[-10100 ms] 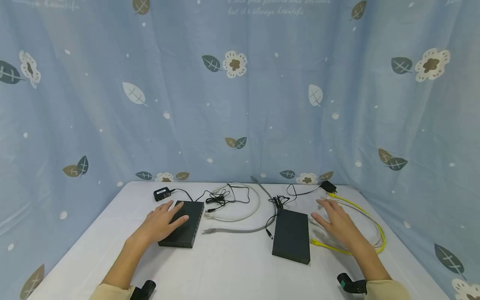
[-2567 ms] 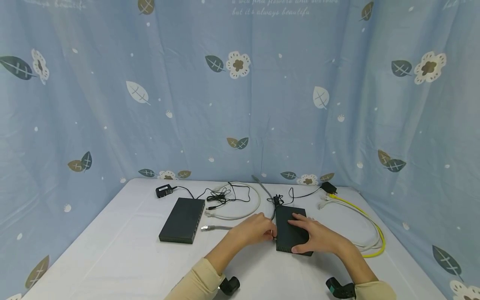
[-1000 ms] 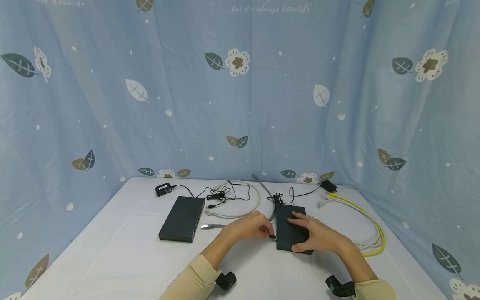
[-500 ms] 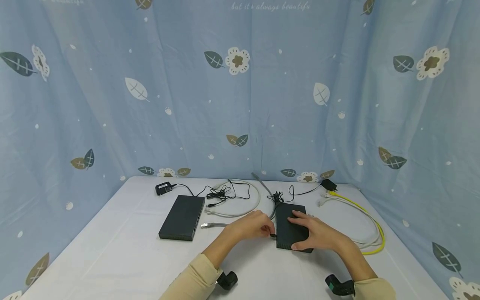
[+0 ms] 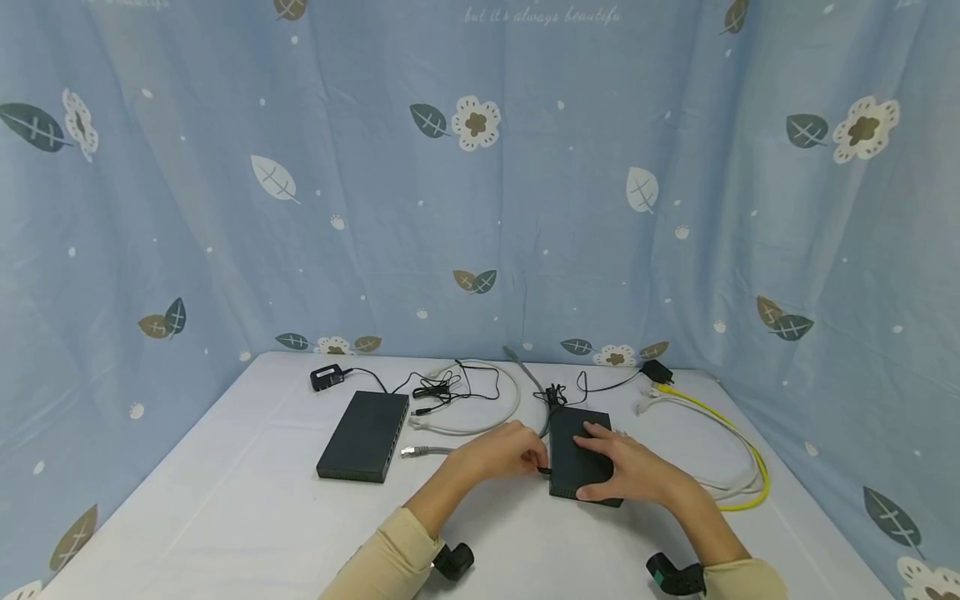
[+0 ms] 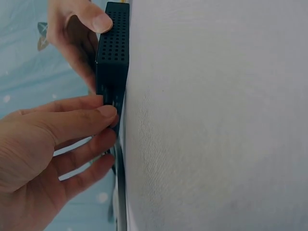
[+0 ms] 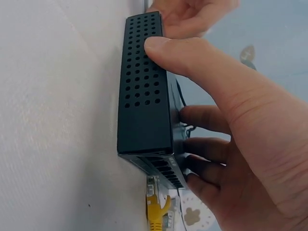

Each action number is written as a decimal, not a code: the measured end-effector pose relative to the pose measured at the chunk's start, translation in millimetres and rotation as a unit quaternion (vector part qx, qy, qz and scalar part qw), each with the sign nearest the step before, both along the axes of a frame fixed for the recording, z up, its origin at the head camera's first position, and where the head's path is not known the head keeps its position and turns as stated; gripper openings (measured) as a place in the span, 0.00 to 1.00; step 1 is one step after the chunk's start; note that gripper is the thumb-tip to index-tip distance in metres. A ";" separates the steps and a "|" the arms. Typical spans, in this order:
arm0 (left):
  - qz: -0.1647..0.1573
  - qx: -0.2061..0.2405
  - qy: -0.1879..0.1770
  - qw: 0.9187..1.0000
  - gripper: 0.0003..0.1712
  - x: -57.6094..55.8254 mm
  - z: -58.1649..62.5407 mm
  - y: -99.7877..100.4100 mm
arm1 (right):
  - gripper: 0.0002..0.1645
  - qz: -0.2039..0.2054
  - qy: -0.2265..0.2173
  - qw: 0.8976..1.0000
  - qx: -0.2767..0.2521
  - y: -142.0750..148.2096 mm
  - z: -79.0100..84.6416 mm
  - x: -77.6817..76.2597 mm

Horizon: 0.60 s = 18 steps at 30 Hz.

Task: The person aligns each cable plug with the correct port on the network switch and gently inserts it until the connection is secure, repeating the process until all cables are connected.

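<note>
At the right of the table lies a black network switch [image 5: 567, 454], its ports facing right. My left hand [image 5: 501, 452] pinches a small black power plug [image 5: 544, 472] against the switch's left side. In the left wrist view, thumb and fingertips cover most of that plug, so how deep it sits cannot be told. My right hand [image 5: 633, 468] grips the switch, its thumb on the perforated near wall [image 7: 139, 91] and its other fingers spread over the top. Beside the port side lies a yellow Ethernet cable's connector [image 7: 155, 207].
A second black switch [image 5: 365, 435] lies at left, near a power adapter [image 5: 327, 377] with a bundled cord [image 5: 433, 390]. Grey [image 5: 427, 451] and white [image 5: 517, 400] network cables lie between the switches. Another adapter [image 5: 656, 372] and a yellow cable [image 5: 763, 475] are at right.
Since the oldest frame, my left hand has left the left switch and taken the power plug to the right switch, which my right hand has gripped. Over the last second, both hands barely move.
</note>
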<state>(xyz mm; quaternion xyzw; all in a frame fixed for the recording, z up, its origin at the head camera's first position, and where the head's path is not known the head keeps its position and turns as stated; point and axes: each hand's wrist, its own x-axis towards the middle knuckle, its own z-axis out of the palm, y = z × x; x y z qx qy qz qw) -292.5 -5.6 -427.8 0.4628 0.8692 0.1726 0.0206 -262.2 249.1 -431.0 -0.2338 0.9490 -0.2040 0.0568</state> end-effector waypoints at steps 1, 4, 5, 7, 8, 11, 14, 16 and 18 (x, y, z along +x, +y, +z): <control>0.001 -0.001 0.000 1.000 0.11 -0.8 -0.2 -0.5 | 0.56 -0.001 0.001 1.000 0.001 -1.0 -0.2 -0.2; 0.005 -0.005 0.000 1.000 0.10 -2.8 -0.6 -1.8 | 0.56 -0.004 0.006 1.000 0.001 -3.4 -1.4 -0.9; 0.007 -0.006 -0.002 1.000 0.10 -2.9 -0.3 -2.1 | 0.56 -0.006 0.007 1.000 0.001 -4.3 -1.7 -1.1; 0.012 -0.008 -0.007 1.000 0.10 -2.9 0.5 -2.8 | 0.56 -0.010 0.009 1.000 0.003 -5.9 -2.4 -1.2; 0.016 -0.009 -0.012 1.000 0.10 -2.7 0.9 -3.1 | 0.56 -0.012 0.010 1.000 0.005 -6.7 -2.8 -1.3; 0.031 -0.013 -0.023 0.999 0.09 -1.7 2.3 -4.1 | 0.56 -0.017 0.014 1.000 0.012 -9.4 -3.6 -0.5; 0.037 -0.015 -0.026 0.999 0.09 -1.6 3.1 -4.9 | 0.57 -0.022 0.021 0.999 0.020 -11.5 -3.3 1.2; 0.037 -0.017 -0.019 0.999 0.08 -1.3 4.0 -5.1 | 0.57 -0.023 0.025 0.999 0.023 -12.5 -2.4 2.6; 0.040 -0.022 -0.007 0.999 0.07 0.1 4.9 -4.9 | 0.56 -0.023 0.028 0.999 0.024 -13.4 -1.8 3.5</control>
